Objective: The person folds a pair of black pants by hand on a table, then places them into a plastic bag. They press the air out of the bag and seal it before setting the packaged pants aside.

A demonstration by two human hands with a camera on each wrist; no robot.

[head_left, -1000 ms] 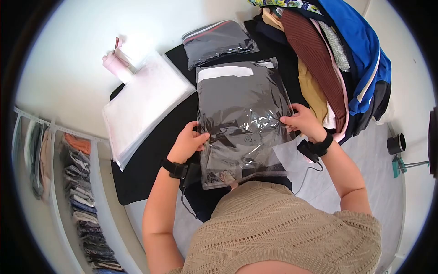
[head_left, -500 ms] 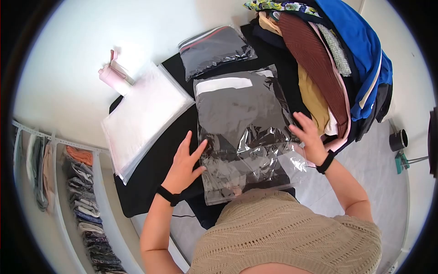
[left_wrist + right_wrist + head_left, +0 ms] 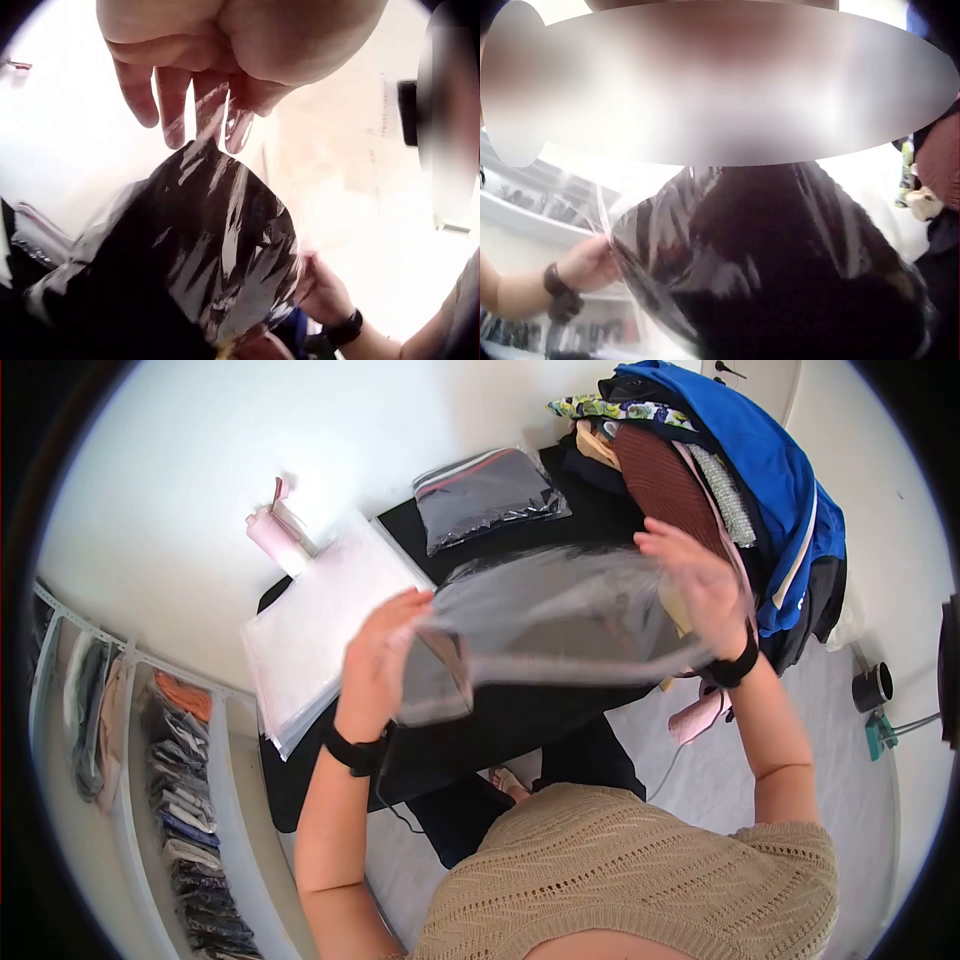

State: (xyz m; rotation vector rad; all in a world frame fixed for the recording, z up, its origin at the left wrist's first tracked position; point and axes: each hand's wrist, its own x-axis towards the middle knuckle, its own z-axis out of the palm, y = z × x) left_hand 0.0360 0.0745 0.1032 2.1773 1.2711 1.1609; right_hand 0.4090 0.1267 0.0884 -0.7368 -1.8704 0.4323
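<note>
black table (image 3: 520, 725); clothes pile (image 3: 770, 480) on its far right corner, crowding that side; stack of empty bags (image 3: 320, 620) on its left edge. clear bag (image 3: 560, 610) with dark garment (image 3: 780, 262), held above the table: likely light, floppy and slippery, best gripped at the side edges. left hand (image 3: 375, 650) and right hand (image 3: 700, 575): fingers clamped on those edges.

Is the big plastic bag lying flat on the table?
No, the left hand and right hand hold the plastic bag up above the table.

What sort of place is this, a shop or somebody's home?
Probably a clothes-packing workroom: a bagged garment held up, a pile of garments, and a stack of empty clear bags.
</note>
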